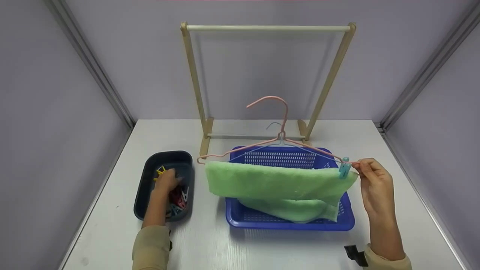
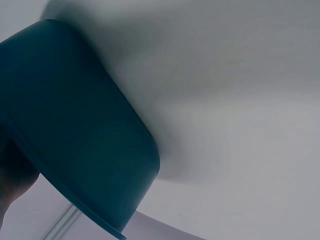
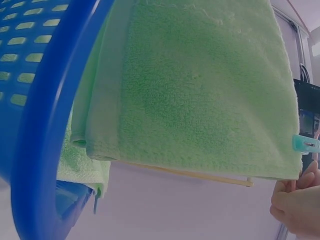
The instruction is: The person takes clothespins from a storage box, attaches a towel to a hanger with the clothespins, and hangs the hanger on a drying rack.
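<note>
A pink clothes hanger (image 1: pixel 257 144) carries a folded light green towel (image 1: pixel 277 182). My right hand (image 1: pixel 377 183) pinches the hanger's right end between thumb and fingers, close to the towel's corner. A teal clothespin (image 1: pixel 344 168) clips the towel to the hanger just beside those fingers; it shows too in the right wrist view. My left hand (image 1: pixel 167 183) reaches down into a dark bin (image 1: pixel 140 198) at the left, among loose clothespins (image 1: pixel 179 200). Its fingertips are hidden there, so whether they hold one is unclear. In the left wrist view the bin's outer wall (image 2: pixel 85 120) covers most of that hand.
Beneath the towel stands a blue perforated basket (image 1: pixel 288 225), with a light blue hanger (image 1: pixel 258 149) behind the pink one. A wooden drying rack (image 1: pixel 193 75) with a white top bar (image 1: pixel 268 28) is at the back. Walls close in the white table (image 1: pixel 202 247).
</note>
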Motion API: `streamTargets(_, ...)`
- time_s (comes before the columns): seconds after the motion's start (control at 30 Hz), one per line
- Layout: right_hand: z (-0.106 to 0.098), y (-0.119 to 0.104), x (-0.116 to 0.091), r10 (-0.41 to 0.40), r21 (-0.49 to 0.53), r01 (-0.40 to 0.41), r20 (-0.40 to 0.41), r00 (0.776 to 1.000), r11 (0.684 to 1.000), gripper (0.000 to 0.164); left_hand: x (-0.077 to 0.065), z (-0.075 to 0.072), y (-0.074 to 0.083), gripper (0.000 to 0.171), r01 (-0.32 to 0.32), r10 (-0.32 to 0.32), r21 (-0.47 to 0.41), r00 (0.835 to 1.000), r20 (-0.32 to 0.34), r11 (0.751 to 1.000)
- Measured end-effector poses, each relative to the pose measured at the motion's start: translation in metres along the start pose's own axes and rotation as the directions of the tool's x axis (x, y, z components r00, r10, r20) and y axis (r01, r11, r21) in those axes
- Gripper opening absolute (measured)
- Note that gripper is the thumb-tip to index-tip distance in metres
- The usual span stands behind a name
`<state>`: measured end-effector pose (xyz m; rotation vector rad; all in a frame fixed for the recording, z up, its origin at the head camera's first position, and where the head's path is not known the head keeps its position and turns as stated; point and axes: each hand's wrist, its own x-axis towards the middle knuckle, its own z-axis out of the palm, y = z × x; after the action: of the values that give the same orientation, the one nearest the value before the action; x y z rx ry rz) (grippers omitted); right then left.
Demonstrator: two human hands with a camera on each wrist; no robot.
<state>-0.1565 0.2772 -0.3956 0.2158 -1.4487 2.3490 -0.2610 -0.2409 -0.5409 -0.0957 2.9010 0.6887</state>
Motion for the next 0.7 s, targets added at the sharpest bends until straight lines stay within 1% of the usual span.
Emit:
streamTargets(0.17, 0.0002, -0.0014, -0.0006, -0.009, 0.028, 0.008, 0.02, 1.0, 1.0, 0.018, -0.0007, -0.0029, -0.0018, 0.033, 0.022, -0.023, -0.043, 0.999, -0.025, 0.999)
streamTargets(0.3, 0.0005, -0.0019, -0.0006, -0.012, 0.05, 0.011, 0.028, 1.0, 0.999, 0.018, -0.0024, -0.003, -0.0035, 0.031, 0.03, -0.033, -0.07, 0.999, -0.042, 0.997)
streamTargets(0.5, 0.0, -0.0019, -0.0005, -0.012, 0.064, 0.01, 0.029, 1.0, 0.998, 0.018, -0.0055, -0.0022, -0.004, 0.032, 0.027, -0.032, -0.085, 0.998, -0.058, 0.996)
streamTargets(0.6, -0.0001, -0.002, -0.0005, -0.013, 0.062, 0.012, 0.023, 1.0, 0.998, 0.018, -0.0072, -0.003, -0.0039, 0.034, 0.027, -0.034, -0.109, 0.997, -0.065, 0.994)
streamTargets(0.7, 0.0, -0.0021, -0.0005, -0.013, 0.057, 0.012, 0.01, 1.0, 0.998, 0.017, -0.0095, -0.0037, -0.0035, 0.036, 0.013, -0.025, -0.126, 0.996, -0.091, 0.992)
